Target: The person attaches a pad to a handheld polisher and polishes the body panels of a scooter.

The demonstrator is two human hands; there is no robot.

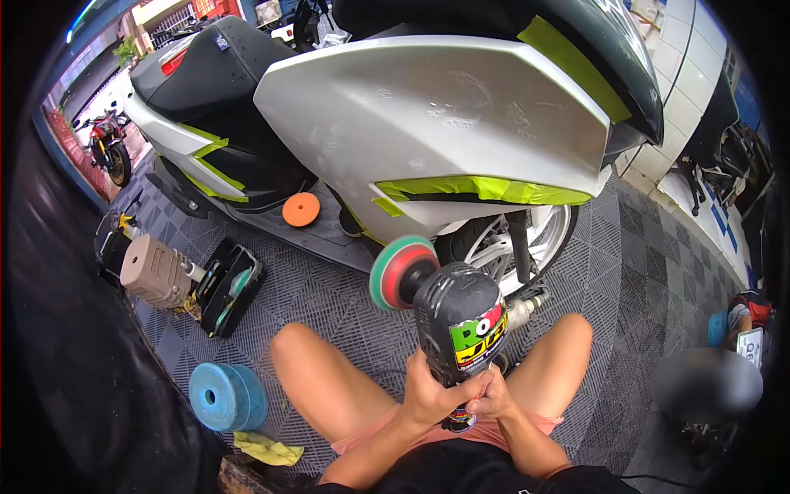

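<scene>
Between my bent knees I hold a black polisher (459, 317) with bright stickers, its body upright. My left hand (429, 393) is wrapped round its lower body, and my right hand (494, 395) is closed on the same part from the other side. A red and green round pad (401, 273) on its head faces left and looks smeared, as if spinning. Ahead stands a scooter's white side panel (354, 115) with whitish smears and lime-green masking tape (485, 190) along its lower edge. The pad appears apart from the panel. An orange foam pad (301, 210) lies on the scooter's footboard.
Left of my knee are a beige box-shaped item (156, 273), an open black case (230, 288), a blue round stool (226, 398) and a yellow cloth (268, 449). The scooter's front wheel (539, 243) stands ahead. A blurred round shape (706, 385) is at right.
</scene>
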